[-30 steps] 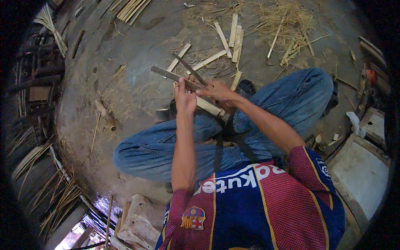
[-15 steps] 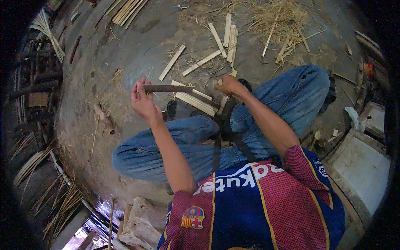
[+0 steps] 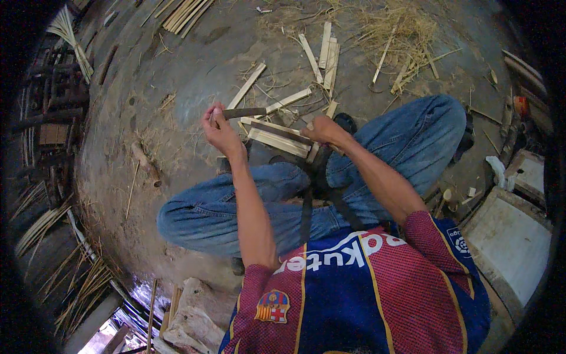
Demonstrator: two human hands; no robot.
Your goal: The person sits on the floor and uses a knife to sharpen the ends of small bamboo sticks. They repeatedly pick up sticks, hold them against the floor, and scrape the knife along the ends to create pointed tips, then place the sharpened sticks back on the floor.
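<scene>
- My left hand (image 3: pixel 219 131) is raised over the dirt floor (image 3: pixel 177 76), fingers curled round the near end of a dark flat blade (image 3: pixel 243 112) that points right.
- My right hand (image 3: pixel 323 130) is closed over the right end of a pale bamboo slat (image 3: pixel 277 141), pressing it down in front of my knees.
- A second slat (image 3: pixel 274 127) lies just beyond it, touching; I cannot tell whether my right hand grips both.
- The blade hangs just above the slats' left ends, apart from them.
- I sit cross-legged in blue jeans (image 3: pixel 413 135), a dark strap (image 3: pixel 306 206) hanging between my legs.
- Cut bamboo pieces (image 3: pixel 324 50) lie scattered on the far floor, beside a heap of straw-like shavings (image 3: pixel 401 29).
- Thin bamboo strips (image 3: pixel 35 224) are stacked along the left edge.
- A pale box (image 3: pixel 513 236) stands at my right.
</scene>
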